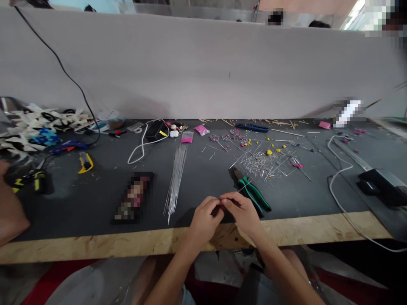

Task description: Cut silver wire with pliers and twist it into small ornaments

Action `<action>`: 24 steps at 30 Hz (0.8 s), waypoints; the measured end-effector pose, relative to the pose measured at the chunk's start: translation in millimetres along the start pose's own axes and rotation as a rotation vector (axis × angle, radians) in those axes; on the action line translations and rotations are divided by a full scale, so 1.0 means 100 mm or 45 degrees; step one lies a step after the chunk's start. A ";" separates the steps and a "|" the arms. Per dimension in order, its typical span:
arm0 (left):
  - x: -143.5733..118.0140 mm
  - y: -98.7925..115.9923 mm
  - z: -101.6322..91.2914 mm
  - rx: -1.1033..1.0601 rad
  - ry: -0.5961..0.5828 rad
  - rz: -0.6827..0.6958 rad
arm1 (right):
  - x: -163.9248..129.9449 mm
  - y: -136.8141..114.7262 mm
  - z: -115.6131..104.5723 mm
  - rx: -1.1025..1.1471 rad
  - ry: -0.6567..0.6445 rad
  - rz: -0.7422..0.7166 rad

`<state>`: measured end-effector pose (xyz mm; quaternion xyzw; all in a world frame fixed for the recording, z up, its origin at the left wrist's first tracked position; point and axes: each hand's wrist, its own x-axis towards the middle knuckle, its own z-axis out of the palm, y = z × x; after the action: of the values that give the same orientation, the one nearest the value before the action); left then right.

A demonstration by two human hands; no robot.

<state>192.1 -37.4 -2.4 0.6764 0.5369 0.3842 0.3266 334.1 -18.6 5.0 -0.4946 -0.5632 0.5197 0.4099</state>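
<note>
My right hand [243, 209] pinched a thin wire [244, 187], jutting beyond it toward green-handled pliers [259, 197]; my left hand [205, 216] met it, grip unclear. I judged this shaping, next calling for steadiness.

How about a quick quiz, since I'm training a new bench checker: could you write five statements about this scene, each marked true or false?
1. The left hand and right hand are close together near the table's wooden front edge. True.
2. The right hand is gripping the green-handled pliers. False: the pliers lie on the dark tabletop.
3. The bundle of thin metal wires lies to the left of both hands. True.
4. The yellow utility knife lies right of the wire bundle. False: the knife is left of it.
5. A pink packet lies at the bundle's far end. True.
</note>
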 end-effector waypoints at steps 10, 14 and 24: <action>0.04 -0.02 -0.08 -0.240 -0.015 -0.139 | 0.01 -0.02 -0.11 0.285 0.120 0.024; 0.03 -0.01 -0.08 -0.243 0.007 -0.125 | -0.02 -0.05 -0.08 0.264 0.094 0.040; 0.02 0.02 -0.08 -0.103 -0.075 -0.097 | -0.02 -0.01 -0.03 0.144 0.024 0.055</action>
<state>186.0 -35.6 3.2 0.6525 0.5366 0.3728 0.3837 337.5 -19.7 6.0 -0.4877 -0.5182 0.5547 0.4311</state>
